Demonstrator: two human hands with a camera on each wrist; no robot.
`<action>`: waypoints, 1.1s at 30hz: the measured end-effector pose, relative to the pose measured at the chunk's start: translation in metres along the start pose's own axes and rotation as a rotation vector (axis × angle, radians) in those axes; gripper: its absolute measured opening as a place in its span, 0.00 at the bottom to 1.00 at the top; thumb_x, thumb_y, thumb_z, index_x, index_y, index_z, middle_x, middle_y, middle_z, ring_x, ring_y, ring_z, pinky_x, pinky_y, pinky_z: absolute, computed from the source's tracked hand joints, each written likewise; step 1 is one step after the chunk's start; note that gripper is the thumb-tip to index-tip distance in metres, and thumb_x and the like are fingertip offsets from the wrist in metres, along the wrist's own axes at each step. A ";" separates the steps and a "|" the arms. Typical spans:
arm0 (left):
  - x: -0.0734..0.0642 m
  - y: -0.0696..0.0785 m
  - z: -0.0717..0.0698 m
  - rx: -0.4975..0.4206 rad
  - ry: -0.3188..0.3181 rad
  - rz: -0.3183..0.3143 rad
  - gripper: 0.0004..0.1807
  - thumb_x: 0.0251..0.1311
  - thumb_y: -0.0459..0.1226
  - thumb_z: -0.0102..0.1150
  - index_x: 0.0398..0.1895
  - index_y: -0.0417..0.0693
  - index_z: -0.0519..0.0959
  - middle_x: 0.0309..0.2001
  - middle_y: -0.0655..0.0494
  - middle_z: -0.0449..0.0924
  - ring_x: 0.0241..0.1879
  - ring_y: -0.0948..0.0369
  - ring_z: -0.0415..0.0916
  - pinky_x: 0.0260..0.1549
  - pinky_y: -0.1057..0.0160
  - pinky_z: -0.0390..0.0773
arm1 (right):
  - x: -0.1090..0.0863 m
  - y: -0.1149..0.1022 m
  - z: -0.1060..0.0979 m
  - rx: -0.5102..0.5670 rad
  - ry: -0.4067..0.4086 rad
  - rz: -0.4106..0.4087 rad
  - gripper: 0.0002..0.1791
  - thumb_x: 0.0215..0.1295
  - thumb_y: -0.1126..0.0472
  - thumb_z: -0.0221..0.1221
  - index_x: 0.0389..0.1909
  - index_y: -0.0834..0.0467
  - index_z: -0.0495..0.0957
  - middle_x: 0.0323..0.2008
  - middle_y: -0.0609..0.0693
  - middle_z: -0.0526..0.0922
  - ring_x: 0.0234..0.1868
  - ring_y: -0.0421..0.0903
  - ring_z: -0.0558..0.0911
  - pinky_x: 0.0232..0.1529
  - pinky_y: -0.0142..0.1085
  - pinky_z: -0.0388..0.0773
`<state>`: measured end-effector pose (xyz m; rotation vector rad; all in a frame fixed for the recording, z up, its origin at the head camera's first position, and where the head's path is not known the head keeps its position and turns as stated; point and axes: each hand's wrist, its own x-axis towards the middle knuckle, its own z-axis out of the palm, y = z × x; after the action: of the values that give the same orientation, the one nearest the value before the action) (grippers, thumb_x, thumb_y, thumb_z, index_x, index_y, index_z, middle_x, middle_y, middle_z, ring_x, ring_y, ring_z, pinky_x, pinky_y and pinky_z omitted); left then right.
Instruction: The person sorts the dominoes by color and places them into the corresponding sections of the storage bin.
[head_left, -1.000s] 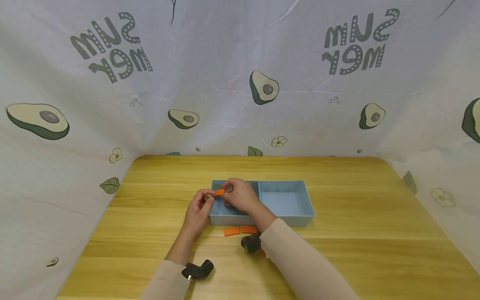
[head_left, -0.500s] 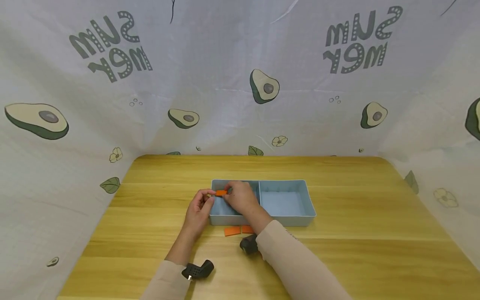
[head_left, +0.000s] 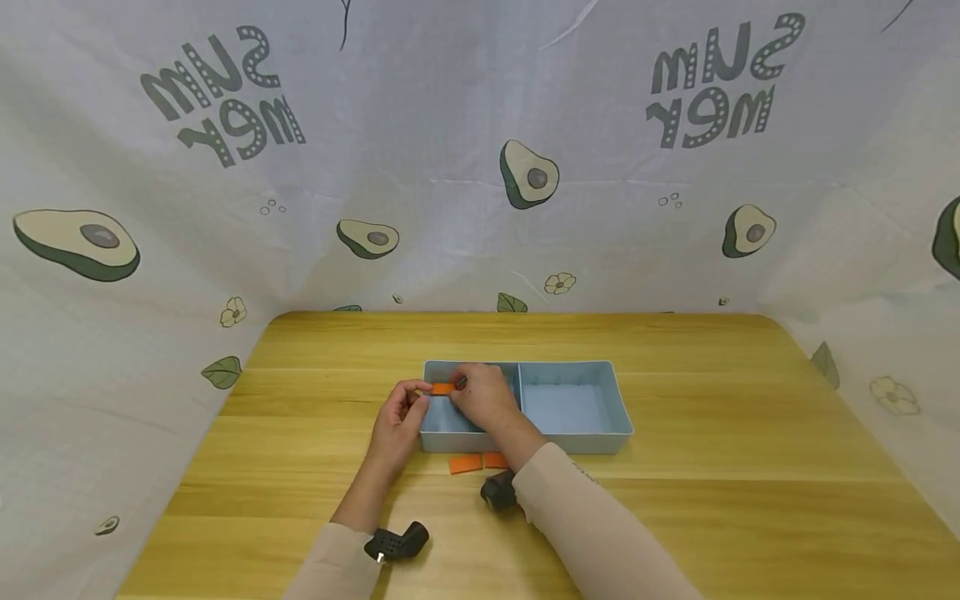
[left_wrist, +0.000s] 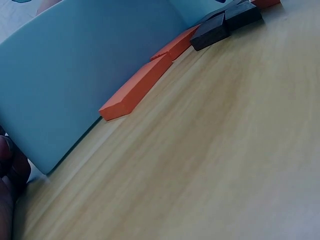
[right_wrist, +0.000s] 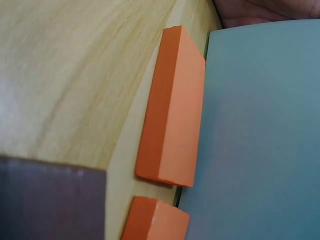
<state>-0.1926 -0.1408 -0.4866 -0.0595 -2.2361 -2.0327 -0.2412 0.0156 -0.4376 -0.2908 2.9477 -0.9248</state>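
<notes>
In the left compartment of a light blue two-part box (head_left: 576,408), an orange rectangular block (head_left: 442,389) lies level between both hands. My right hand (head_left: 486,398) reaches in from the right, thumb and fingers pinching the block's right end; a small dark piece (head_left: 461,382) shows beside those fingers. At the box's left wall, my left hand (head_left: 397,421) grips the rim, its index fingertip close to the block's left end. Whether that fingertip touches the block is unclear. Two orange blocks, the left one (head_left: 465,464) and the right one (head_left: 496,461), lie before the box.
Dark blocks (left_wrist: 210,33) stand near the orange ones in the left wrist view, mostly hidden by the right arm from above. A wooden table (head_left: 720,533) carries everything. Behind it hangs a printed curtain (head_left: 442,125). Black wrist cameras, such as the left one (head_left: 397,543), sit low over the table.
The orange block, tilted a second ago, now lies level and slightly further right. My right hand has turned and lowered a little; my left hand has hardly moved.
</notes>
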 end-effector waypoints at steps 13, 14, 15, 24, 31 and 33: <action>0.000 0.000 0.000 0.009 0.007 0.001 0.10 0.72 0.32 0.52 0.51 0.44 0.79 0.33 0.58 0.66 0.31 0.64 0.64 0.34 0.70 0.64 | -0.001 0.000 0.000 0.026 -0.001 0.009 0.06 0.61 0.62 0.69 0.39 0.56 0.87 0.35 0.50 0.88 0.38 0.46 0.85 0.42 0.41 0.83; 0.000 0.000 0.001 0.010 0.008 0.003 0.10 0.72 0.32 0.52 0.51 0.44 0.79 0.32 0.58 0.66 0.31 0.64 0.64 0.34 0.70 0.64 | -0.001 -0.001 0.000 0.026 0.002 0.009 0.06 0.61 0.62 0.69 0.39 0.56 0.87 0.35 0.50 0.88 0.38 0.46 0.85 0.42 0.41 0.83; 0.000 0.000 0.001 0.009 0.007 0.006 0.10 0.72 0.32 0.52 0.51 0.44 0.79 0.32 0.58 0.65 0.31 0.64 0.64 0.34 0.70 0.64 | -0.001 -0.001 -0.001 0.024 0.007 0.007 0.06 0.61 0.62 0.69 0.39 0.56 0.87 0.35 0.49 0.88 0.38 0.46 0.85 0.42 0.40 0.83; 0.000 -0.001 0.001 0.027 -0.003 0.013 0.09 0.74 0.35 0.52 0.52 0.46 0.79 0.32 0.57 0.66 0.31 0.64 0.65 0.35 0.69 0.66 | -0.004 -0.003 -0.007 0.101 0.111 0.040 0.11 0.71 0.52 0.61 0.37 0.54 0.87 0.28 0.46 0.85 0.26 0.42 0.78 0.28 0.34 0.74; 0.000 -0.002 0.001 0.021 -0.007 0.026 0.10 0.74 0.35 0.52 0.52 0.44 0.79 0.32 0.57 0.67 0.31 0.63 0.65 0.34 0.68 0.66 | -0.022 -0.006 -0.028 0.415 0.217 -0.002 0.14 0.74 0.51 0.59 0.38 0.57 0.86 0.26 0.50 0.86 0.25 0.41 0.83 0.26 0.34 0.78; 0.000 -0.002 0.001 0.022 -0.003 0.021 0.10 0.73 0.35 0.52 0.52 0.44 0.79 0.32 0.57 0.67 0.32 0.63 0.65 0.35 0.68 0.66 | -0.031 -0.006 -0.034 0.508 0.204 -0.001 0.14 0.74 0.52 0.59 0.39 0.59 0.86 0.30 0.55 0.87 0.27 0.44 0.87 0.28 0.35 0.81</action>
<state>-0.1928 -0.1400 -0.4892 -0.0839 -2.2487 -1.9987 -0.2134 0.0358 -0.4070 -0.1815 2.7380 -1.7393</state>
